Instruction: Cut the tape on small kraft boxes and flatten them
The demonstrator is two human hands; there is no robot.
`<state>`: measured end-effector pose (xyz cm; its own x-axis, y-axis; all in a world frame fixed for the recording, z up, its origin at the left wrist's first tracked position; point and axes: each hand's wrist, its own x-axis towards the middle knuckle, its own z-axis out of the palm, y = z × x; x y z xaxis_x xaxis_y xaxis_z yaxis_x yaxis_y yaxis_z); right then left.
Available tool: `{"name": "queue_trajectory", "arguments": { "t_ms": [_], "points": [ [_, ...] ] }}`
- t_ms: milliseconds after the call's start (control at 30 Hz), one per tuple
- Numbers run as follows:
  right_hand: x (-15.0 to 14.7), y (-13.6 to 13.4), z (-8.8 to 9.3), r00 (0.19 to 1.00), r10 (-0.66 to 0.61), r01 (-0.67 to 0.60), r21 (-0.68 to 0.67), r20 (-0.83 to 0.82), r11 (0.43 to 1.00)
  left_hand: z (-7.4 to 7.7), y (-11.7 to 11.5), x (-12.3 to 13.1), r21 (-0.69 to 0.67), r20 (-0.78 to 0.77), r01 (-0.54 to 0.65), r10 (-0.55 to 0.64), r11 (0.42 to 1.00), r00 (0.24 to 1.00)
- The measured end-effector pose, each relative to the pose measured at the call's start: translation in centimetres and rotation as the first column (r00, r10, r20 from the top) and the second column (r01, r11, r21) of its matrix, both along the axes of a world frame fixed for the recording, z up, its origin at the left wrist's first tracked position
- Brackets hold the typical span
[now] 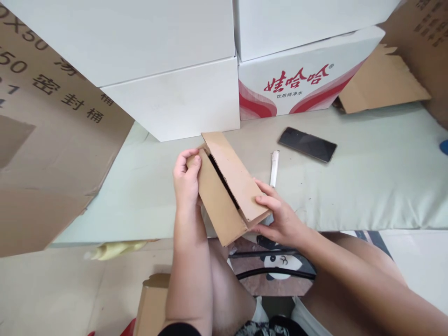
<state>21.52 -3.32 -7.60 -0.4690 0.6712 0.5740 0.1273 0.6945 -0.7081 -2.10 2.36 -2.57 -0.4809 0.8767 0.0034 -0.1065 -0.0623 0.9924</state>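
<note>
A small brown cardboard box point(220, 200) is held tilted between both hands, over the near edge of the cloth-covered table. Its top flap point(236, 175) stands slightly raised, leaving a dark gap along one side. At the far left end of the box, my left hand point(188, 175) grips the cardboard with the thumb on top. Around the near right corner, my right hand point(276, 214) is closed, fingers over the flap and thumb lower down. What lies inside the box cannot be seen. Just beyond the right hand lies a white utility knife point(275, 168).
A black phone point(308, 144) lies on the green tablecloth point(378, 172). White cartons point(196, 102) are stacked at the back, one with red print point(297, 88). Large brown cartons point(52, 116) stand left and right. Another cardboard box point(152, 303) is below the table.
</note>
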Motion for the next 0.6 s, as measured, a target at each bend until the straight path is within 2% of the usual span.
{"name": "queue_trajectory", "arguments": {
  "t_ms": [200, 300, 367, 467, 600],
  "points": [
    [0.4, 0.4, 1.5, 0.993, 0.093, -0.096, 0.042, 0.076, 0.994, 0.4, -1.8, 0.0, 0.053, 0.064, 0.090, -0.094, 0.995, 0.994],
    [0.1, -0.1, 1.3, 0.988, 0.139, -0.142, 0.040, 0.062, 0.989, 0.7, -2.2, -0.3, 0.040, 0.078, 0.100, -0.103, 0.994, 0.992],
    [0.1, -0.4, 0.8, 0.984, 0.169, -0.170, 0.021, 0.050, 0.985, 0.8, -2.2, -0.6, 0.010, 0.032, 0.149, -0.149, 0.989, 0.988],
    [0.3, -0.5, -0.2, 0.982, 0.175, -0.170, -0.073, 0.068, 0.983, 0.7, -2.2, -0.5, -0.033, -0.026, 0.188, -0.189, 0.982, 0.982],
    [1.0, -0.2, -1.2, 0.981, 0.155, -0.113, -0.311, 0.116, 0.944, 0.6, -2.4, 0.4, -0.004, 0.000, 0.174, -0.174, 0.985, 0.985]
  ]
}}
